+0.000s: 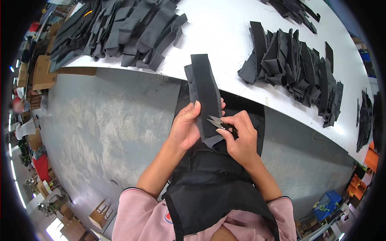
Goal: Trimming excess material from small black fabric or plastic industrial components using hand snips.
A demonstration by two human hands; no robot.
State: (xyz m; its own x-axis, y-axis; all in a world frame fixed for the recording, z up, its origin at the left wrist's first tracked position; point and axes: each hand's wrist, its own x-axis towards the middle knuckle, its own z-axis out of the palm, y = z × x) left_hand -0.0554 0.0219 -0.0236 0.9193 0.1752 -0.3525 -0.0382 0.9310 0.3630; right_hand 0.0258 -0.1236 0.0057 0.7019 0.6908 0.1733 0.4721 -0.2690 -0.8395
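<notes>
A long dark grey strip of fabric (206,86) lies across my left hand (187,122), its far end reaching over the edge of the white table. My left thumb rests along the strip's left side, and fingertips show at its right side. Between the thumb and fingers of my right hand (240,132) is a pair of thread snips (225,126) with a black body. Its two pointed metal blades stand slightly apart over the strip's right part, close to its near end. I cannot tell whether the blades touch the fabric.
The white table (213,28) bears a large row of grey fabric pieces (132,34) at left and another bundle (295,68) at right. A smaller dark bundle (364,120) lies at the far right edge. A black apron (217,188) hangs beneath my hands.
</notes>
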